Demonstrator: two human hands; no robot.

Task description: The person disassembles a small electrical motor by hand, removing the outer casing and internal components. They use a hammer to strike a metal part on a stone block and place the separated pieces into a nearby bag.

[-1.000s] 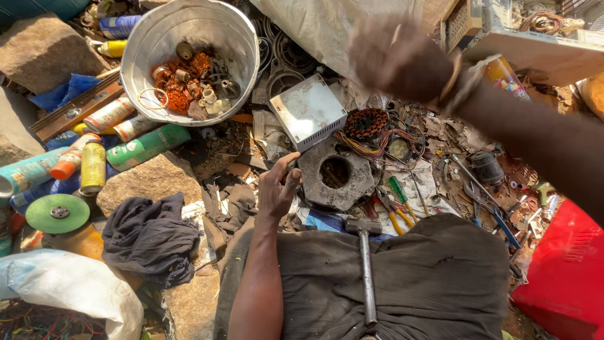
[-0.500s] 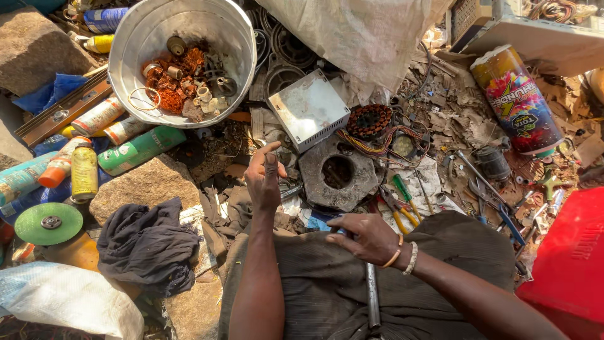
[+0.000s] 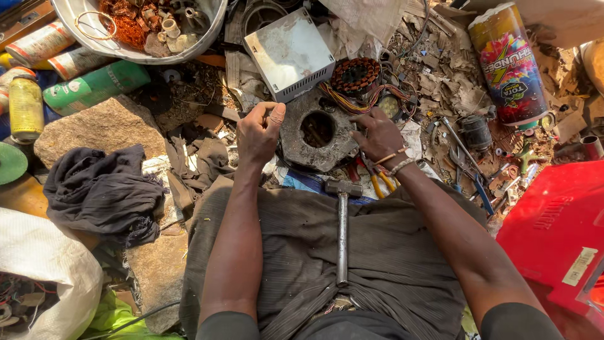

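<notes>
**Both hands on a holed metal block amid scrap**

Nearest the camera, a hammer [image 3: 342, 230] lay along the person's lap, head pointing away, handle toward the body. Judged: parked there to stay within reach of either hand while both were occupied.

Just beyond the hammer head, yellow-handled pliers [image 3: 380, 183] lay on the ground, partly under the right wrist.

The left hand [image 3: 260, 130] was curled at the left edge of the block [image 3: 318, 133], fingers bent inward with thumb against fingertips. Whether it pinched a small item or only pressed on the block's rim could not be told. The right hand [image 3: 375, 135] rested spread on the block's right edge, fingers touching the metal, not closed round anything. Judged: the two hands flanked the block to steady or turn it.

The block, a rough grey casting with a round hole in the middle, sat on the ground directly ahead of the lap, between the hands.

To the near left, a dark cloth [image 3: 100, 189] lay heaped beside a stone [image 3: 94, 129].

Farther on, a wound stator [image 3: 356, 75] with coloured wires touched the block's far side, and a grey metal box [image 3: 288, 51] stood beside it. Far left, a steel basin [image 3: 135, 28] held copper scraps and small parts; judged a sorting container. A printed can [image 3: 509, 63] lay far right, a red case [image 3: 557, 236] near right.
</notes>
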